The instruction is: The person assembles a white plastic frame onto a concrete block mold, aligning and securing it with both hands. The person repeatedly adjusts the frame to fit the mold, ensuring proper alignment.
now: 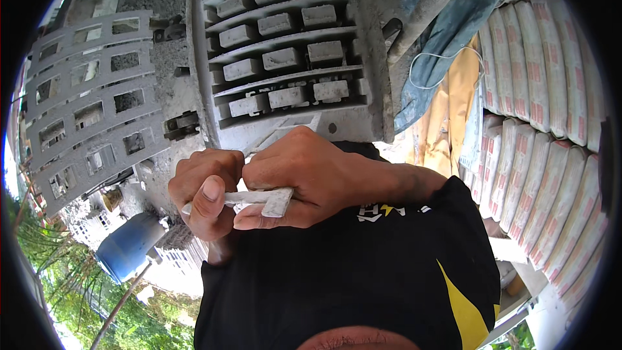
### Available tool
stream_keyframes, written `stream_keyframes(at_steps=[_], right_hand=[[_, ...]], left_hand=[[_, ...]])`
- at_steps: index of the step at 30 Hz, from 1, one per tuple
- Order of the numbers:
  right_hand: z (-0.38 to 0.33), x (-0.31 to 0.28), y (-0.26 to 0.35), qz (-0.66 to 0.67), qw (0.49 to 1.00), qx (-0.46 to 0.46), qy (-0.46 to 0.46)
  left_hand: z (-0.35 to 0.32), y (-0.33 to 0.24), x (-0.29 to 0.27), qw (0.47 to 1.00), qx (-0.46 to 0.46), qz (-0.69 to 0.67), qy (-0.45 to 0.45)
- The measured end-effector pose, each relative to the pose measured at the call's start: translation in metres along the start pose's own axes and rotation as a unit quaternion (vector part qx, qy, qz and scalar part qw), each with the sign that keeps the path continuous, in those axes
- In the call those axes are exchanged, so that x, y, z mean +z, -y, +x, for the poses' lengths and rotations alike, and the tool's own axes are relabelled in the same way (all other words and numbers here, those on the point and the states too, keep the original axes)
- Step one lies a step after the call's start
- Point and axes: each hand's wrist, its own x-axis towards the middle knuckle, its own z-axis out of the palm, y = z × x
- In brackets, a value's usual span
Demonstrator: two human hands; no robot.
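Both my hands are closed around a pale grey, dust-coated bar with a flat squared end (pixel 277 203), held in front of my chest. My left hand (pixel 206 188) wraps one end, its thumb lying over the bar. My right hand (pixel 301 178) grips near the squared end, fingers curled. How far the piece runs behind my hands is hidden. Just beyond them stands a grey metal mould (pixel 201 58) with several rows of rectangular blocks (pixel 281 59) between thin dividers. Light strips (pixel 285 131) cross its near ledge; whether they join the held piece, I cannot tell.
A grey metal grid panel (pixel 110 109) with square openings sits left of the mould, beside hinge-like brackets (pixel 181 124). A blue barrel (pixel 129 246) lies lower left. Stacked sacks (pixel 538 65) line the right. A blue-grey tarp (pixel 431 58) and pole (pixel 431 6) stand between.
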Motion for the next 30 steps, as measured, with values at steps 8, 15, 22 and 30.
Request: stream_keyframes(at_steps=[8,15,22,30], right_hand=[[-0.026,-0.031,-0.038,-0.018,0.993,0.102,-0.06],[-0.145,-0.015,-0.178,-0.096,0.938,0.217,-0.252],[-0.128,-0.019,-0.171,-0.327,0.917,-0.09,-0.21],[-0.144,-0.026,-0.183,-0.096,0.969,-0.025,-0.228]], left_hand=[[0.004,0.059,0.016,0.987,-0.108,0.117,0.03],[-0.021,0.169,0.025,0.934,-0.24,0.167,0.204],[-0.015,0.134,0.03,0.952,-0.19,0.158,0.18],[-0.019,0.143,0.022,0.92,-0.167,0.213,0.283]])
